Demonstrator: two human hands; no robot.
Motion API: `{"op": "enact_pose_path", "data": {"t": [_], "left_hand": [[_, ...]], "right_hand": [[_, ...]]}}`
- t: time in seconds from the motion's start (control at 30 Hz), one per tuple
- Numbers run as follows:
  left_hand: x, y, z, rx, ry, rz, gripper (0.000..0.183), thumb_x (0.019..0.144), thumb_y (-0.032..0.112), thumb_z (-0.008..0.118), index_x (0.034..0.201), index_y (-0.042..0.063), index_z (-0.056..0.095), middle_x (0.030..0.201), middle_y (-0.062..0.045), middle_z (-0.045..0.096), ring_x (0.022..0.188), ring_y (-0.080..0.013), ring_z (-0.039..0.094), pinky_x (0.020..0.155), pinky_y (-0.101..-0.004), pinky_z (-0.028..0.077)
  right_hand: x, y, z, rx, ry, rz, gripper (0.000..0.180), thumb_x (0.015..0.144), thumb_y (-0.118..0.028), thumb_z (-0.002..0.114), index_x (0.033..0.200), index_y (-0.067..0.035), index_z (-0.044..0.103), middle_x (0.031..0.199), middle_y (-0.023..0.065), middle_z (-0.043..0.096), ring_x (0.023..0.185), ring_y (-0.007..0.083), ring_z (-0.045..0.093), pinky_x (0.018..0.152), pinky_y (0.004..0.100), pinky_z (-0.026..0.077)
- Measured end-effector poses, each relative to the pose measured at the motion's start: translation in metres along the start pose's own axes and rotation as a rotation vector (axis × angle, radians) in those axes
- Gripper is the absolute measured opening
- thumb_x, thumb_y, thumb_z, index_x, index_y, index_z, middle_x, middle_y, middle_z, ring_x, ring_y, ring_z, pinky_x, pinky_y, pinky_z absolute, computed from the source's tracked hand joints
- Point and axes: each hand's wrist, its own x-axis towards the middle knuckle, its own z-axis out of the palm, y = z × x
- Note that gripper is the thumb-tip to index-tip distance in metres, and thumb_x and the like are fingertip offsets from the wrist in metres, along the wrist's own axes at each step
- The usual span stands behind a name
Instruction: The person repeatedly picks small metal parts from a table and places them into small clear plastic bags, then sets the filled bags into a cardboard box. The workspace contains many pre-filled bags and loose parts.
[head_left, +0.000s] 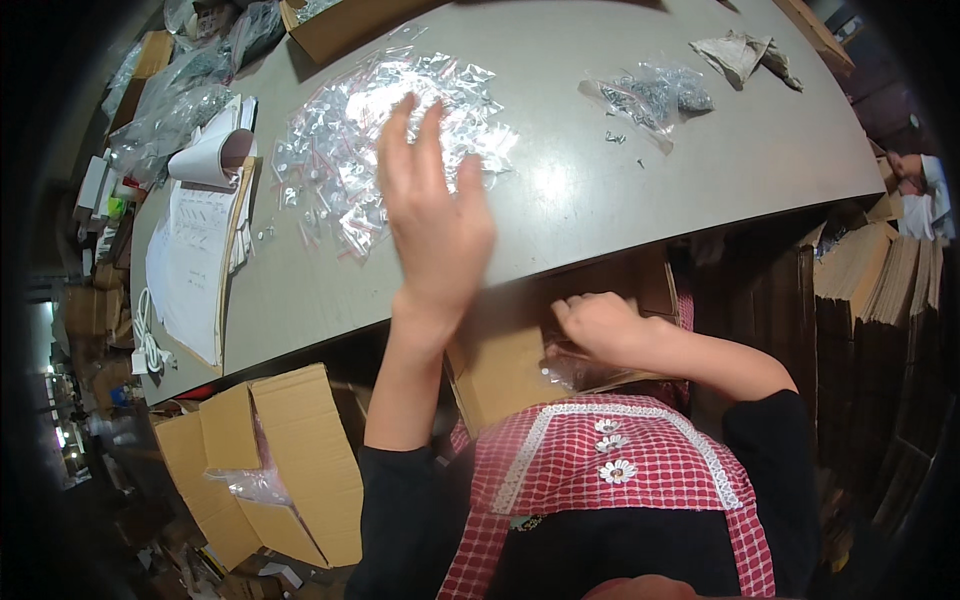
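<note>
A heap of small clear zip bags with little parts inside (330, 142) lies spread on the grey table. My left hand (439, 202) reaches over the heap's near right side, fingers apart and slightly blurred; no item shows in it. Below the table edge, my right hand (604, 326) hangs over an open cardboard box (502, 375) close to my apron. Its fingers are curled, and whether they pinch something is hidden. Clear plastic bags (574, 371) lie in that box under the right hand.
Open plastic bags of screws (652, 97) lie at the table's right, with a few loose screws (615, 137) and a rag (739, 56) nearby. A clipboard with papers (199, 247) and a white cable (150, 337) are at left. Another open carton (300, 450) stands below.
</note>
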Motion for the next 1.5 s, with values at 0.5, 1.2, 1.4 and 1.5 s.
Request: {"op": "enact_pose_path", "data": {"t": [0.5,1.2,1.4,1.5], "left_hand": [[-0.044,0.023,-0.023,-0.568,-0.415,-0.259,0.023,0.092,0.000,0.073,0.115,0.000,0.074,0.107,-0.017,0.077,0.100,-0.0347,0.074,0.091,-0.0411,0.058],[-0.054,0.061,-0.008,-0.461,-0.562,-0.055,0.011,0.093,0.015,0.077,0.099,0.007,0.079,0.097,-0.011,0.077,0.092,-0.0329,0.073,0.085,-0.0406,0.058],[-0.052,0.061,-0.009,-0.386,-0.473,-0.046,0.012,0.089,0.010,0.079,0.101,0.007,0.081,0.094,-0.010,0.076,0.089,-0.0312,0.070,0.083,-0.0398,0.058],[-0.049,0.059,-0.006,-0.425,-0.440,-0.100,0.013,0.089,0.006,0.077,0.102,0.007,0.080,0.092,-0.010,0.076,0.090,-0.0317,0.071,0.081,-0.0409,0.057]], "right_hand": [[-0.033,0.025,-0.076,0.820,0.138,0.162,0.021,0.095,-0.018,0.073,0.102,0.001,0.077,0.084,0.0176,0.075,0.077,0.0254,0.075,0.073,0.0389,0.058],[0.006,0.087,-0.129,-0.432,0.773,0.161,0.008,0.096,-0.010,0.067,0.102,-0.005,0.066,0.095,0.0138,0.067,0.087,0.0362,0.071,0.073,0.0455,0.059],[0.014,0.096,-0.136,-0.349,0.733,0.175,0.005,0.094,-0.008,0.066,0.096,-0.004,0.064,0.096,0.0142,0.068,0.088,0.0365,0.071,0.072,0.0475,0.059],[0.019,0.099,-0.140,-0.367,0.720,0.143,0.007,0.092,-0.008,0.066,0.097,-0.003,0.064,0.095,0.0150,0.068,0.088,0.0379,0.071,0.073,0.0483,0.058]]}}
